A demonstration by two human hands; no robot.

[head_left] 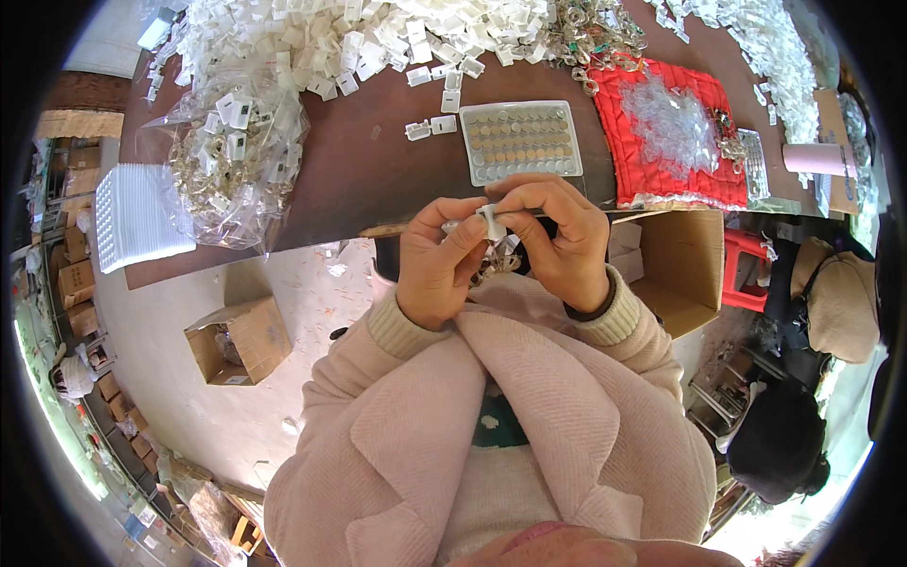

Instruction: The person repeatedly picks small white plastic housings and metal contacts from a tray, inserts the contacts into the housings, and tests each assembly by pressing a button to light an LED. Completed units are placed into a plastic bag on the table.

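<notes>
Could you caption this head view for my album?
Left hand and right hand pinch a small white piece near a tray of discs.

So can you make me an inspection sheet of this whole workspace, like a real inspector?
Surface: brown table, with a tray of small round discs in rows.
Job's things: one small white piece; shiny metal bits show just below it, but I can't tell if they're joined to it.
Clutter: a big white pile along the far side; a clear bag full of mixed parts; clear bits on a red cloth.
Grips: left grip and right grip both pinch the white piece.
Cables: nothing seen.
Surroundings: an open box on the floor at left; a red stool at right.
</notes>
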